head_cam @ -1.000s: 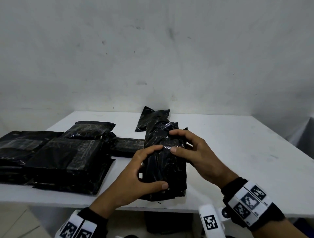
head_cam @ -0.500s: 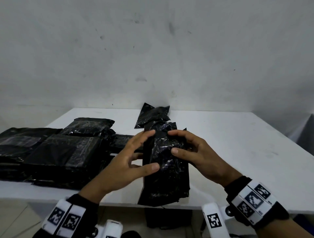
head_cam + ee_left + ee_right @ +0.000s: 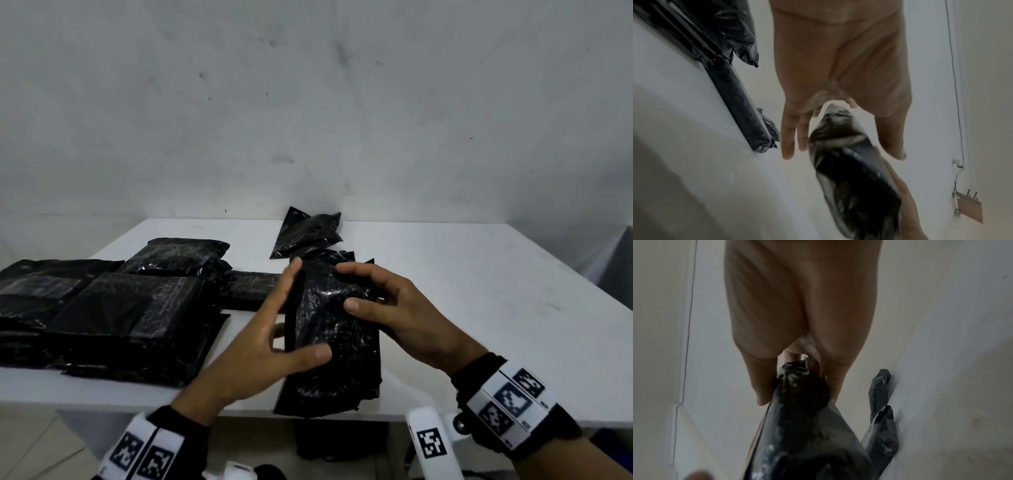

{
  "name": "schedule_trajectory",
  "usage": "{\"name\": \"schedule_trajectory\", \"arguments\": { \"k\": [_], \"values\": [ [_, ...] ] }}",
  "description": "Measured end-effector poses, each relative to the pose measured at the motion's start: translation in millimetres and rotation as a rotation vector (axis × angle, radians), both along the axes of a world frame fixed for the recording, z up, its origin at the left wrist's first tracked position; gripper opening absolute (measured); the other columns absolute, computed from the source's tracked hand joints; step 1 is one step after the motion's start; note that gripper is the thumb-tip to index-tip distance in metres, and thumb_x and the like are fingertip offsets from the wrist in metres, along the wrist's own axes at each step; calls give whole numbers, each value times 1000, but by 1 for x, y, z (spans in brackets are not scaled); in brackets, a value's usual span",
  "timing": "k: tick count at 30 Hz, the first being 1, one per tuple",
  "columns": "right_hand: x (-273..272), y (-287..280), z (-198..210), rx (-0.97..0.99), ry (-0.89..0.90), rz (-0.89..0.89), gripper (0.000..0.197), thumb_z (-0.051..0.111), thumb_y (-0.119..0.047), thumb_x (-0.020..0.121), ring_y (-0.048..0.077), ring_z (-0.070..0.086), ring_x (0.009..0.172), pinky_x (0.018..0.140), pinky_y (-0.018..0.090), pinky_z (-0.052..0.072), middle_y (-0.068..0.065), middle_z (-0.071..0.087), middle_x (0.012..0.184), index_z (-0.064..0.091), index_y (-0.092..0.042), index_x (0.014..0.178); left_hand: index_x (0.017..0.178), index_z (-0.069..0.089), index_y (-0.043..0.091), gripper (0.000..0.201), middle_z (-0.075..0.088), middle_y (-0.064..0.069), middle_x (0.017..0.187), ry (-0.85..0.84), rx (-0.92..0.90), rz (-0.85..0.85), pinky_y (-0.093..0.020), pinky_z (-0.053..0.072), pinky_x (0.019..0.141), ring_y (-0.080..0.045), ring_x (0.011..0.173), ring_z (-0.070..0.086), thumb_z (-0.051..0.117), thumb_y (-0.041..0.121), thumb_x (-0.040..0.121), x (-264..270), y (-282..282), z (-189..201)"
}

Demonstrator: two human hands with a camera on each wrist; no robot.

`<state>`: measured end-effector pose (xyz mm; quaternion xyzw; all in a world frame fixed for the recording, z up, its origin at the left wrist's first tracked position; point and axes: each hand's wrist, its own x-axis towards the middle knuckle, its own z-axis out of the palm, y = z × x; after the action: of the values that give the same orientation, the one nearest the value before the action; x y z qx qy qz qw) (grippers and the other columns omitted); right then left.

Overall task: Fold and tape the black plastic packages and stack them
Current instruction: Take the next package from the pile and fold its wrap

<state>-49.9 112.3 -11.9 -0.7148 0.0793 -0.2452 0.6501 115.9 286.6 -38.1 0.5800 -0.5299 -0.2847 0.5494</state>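
Package in hand: a shiny, crinkly black plastic package [image 3: 330,329] is held up between both hands, over the near edge of the white bench [image 3: 462,284]. Its lower end hangs past that edge.

Right hand: the right hand [image 3: 399,308] grips the package's upper right side. The thumb is on the front and the curled fingers go round the top and back. The right wrist view shows the same pinch.

Left hand: the left hand [image 3: 263,346] is open, with straight fingers. The thumb lies across the front of the package and the fingers reach up along its left edge. It looks like it presses, not grabs.

How it will handle: the package looks soft, light and slippery. It likely bends with ease and springs back if let go. The best place to hold is the folded edge, pinched firmly, so the fold stays flat for tape.

Stack: a pile of flat black taped packages [image 3: 113,308] sits on the left of the bench, near the left hand but apart from it.

Others: a small loose black plastic bag [image 3: 308,231] lies further back on the bench.

Tape: no tape roll shows in any view.
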Motion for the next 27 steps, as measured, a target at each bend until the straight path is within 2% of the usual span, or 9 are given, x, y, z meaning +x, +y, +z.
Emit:
{"name": "schedule_trajectory", "arguments": {
  "k": [3,6,10,13,15,17,19,23,27],
  "values": [
    [0,-1,1,-8,-3,2,50,74,-15,82,23,64,120,103,39,52,3,69,125,64,-21,130,149,17,65,111,33,26,157,20,-18,0,-40,54,101,-16,136,53,91,39,71,-6,0,-9],
    [-1,0,1,-14,-5,2,49,75,-15,82,22,64,120,103,38,52,2,68,125,65,-23,130,150,6,65,116,50,21,148,99,-31,22,-33,50,105,-7,134,54,88,37,73,-7,-5,-13],
    [-2,1,1,-23,9,-9,51,75,-18,82,23,64,119,100,38,54,0,68,125,63,-28,131,143,12,71,122,68,3,132,252,28,59,-52,48,107,-21,123,65,95,28,64,-8,-10,-15],
    [-3,0,6,26,16,-57,52,67,-30,89,18,70,108,86,34,58,-1,71,120,50,-41,137,145,18,65,123,71,6,126,288,29,97,-48,52,104,-20,119,67,95,26,59,-10,-12,-14],
    [-1,-4,11,127,5,-188,37,60,-31,96,17,72,94,78,34,58,2,74,112,52,-35,133,146,19,63,123,72,6,124,302,32,110,-45,53,102,-19,118,68,95,26,57,-10,-13,-15],
    [0,-10,15,183,29,-311,22,62,-25,98,18,71,87,79,41,57,6,75,106,64,-19,119,146,21,64,122,71,8,125,295,42,116,-45,52,103,-18,119,67,95,25,58,-9,-12,-16],
    [1,-15,16,158,86,-334,13,65,-21,96,16,70,83,76,38,55,5,76,97,71,-12,103,145,22,64,121,71,8,125,292,47,114,-47,52,104,-18,119,67,96,24,59,-9,-11,-17],
    [2,-24,17,100,95,-383,4,70,-13,92,17,66,84,67,26,53,9,75,90,73,-10,92,145,23,65,119,70,5,128,276,68,108,-47,53,103,-19,120,67,95,24,60,-8,-10,-15],
    [6,-22,13,50,51,-462,3,70,-11,92,21,67,86,70,30,54,15,76,95,72,-12,91,143,27,67,119,64,7,136,263,67,133,-46,53,104,-18,125,63,98,29,56,-4,-12,-13]
  ]
}}
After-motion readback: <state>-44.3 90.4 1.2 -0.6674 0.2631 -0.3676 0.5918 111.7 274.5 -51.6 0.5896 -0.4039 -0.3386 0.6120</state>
